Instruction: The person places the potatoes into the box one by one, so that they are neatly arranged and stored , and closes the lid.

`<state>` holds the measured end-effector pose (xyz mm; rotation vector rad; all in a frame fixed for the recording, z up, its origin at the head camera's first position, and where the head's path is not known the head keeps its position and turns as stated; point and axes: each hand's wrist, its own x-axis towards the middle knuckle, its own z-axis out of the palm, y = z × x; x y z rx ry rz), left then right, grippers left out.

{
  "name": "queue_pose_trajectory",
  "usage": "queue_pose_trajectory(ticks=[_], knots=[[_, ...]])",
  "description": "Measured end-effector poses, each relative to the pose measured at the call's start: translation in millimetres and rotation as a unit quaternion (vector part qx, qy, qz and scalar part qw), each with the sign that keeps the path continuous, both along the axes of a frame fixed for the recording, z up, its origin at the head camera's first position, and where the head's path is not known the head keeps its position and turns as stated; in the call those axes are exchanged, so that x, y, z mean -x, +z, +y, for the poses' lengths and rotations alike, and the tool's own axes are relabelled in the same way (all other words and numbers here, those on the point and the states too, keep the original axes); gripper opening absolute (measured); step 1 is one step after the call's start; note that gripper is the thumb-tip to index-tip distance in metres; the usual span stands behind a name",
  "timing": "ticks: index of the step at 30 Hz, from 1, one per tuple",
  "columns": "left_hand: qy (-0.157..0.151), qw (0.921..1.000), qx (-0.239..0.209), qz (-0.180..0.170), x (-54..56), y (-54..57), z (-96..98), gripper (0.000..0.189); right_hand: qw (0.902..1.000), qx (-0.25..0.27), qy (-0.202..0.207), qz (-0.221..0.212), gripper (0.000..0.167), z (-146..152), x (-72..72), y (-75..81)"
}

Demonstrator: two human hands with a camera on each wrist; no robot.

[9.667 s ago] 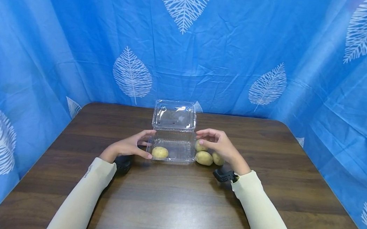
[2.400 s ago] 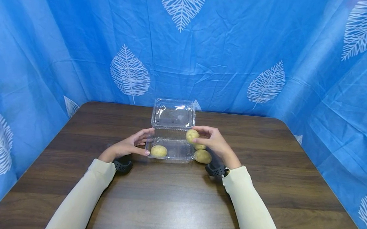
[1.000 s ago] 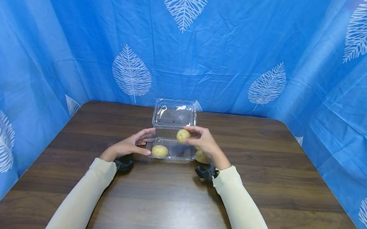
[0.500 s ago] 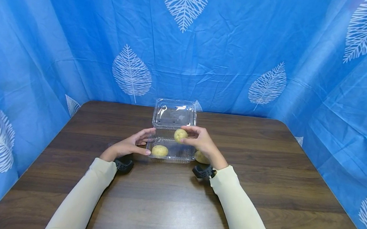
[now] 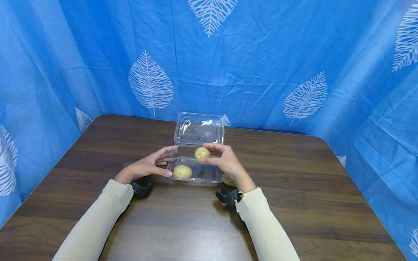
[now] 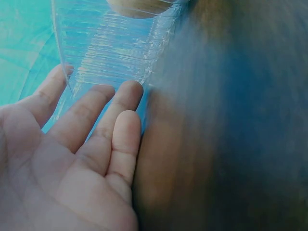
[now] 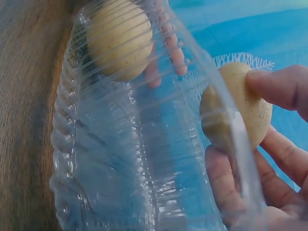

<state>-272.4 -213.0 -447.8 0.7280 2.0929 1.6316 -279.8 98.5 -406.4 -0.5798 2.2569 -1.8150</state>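
Note:
My right hand (image 5: 225, 159) holds a potato (image 5: 202, 155) between thumb and fingers, raised over the clear plastic clamshell box (image 5: 206, 171). The right wrist view shows this potato (image 7: 231, 103) in the fingers, partly behind the see-through wall. At the box's left end, my left hand (image 5: 149, 164) rests against the side, thumb near the front corner and index finger near the back one. Its fingers lie fairly straight along the ribbed wall in the left wrist view. Another potato (image 5: 182, 171) lies inside, at the front left. The hinged lid (image 5: 200, 130) stands raised behind.
Beside the box's right end, a potato (image 5: 228, 180) on the table shows partly behind my right hand and wrist. The brown wooden table (image 5: 174, 228) reaches back to a blue curtain (image 5: 227, 67) with white leaf prints.
First over the potatoes at the right, my right hand picked one up and carried it leftward over the box, lately by small shifts. My left hand has stayed at the box's left end.

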Motion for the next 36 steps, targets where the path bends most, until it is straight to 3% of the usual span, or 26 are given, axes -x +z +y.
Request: queue_pose_trajectory(ticks=[24, 36], knots=[[-0.004, 1.0, 0.008, 0.002, 0.1, 0.5, -0.1, 0.104, 0.9982, 0.046, -0.025, -0.028, 0.05, -25, 3.9, -5.0], [0.002, 0.9999, 0.013, -0.003, -0.1, 0.6, 0.2, 0.101, 0.998, 0.034, -0.039, -0.036, 0.049, -36, 5.2, -11.7]])
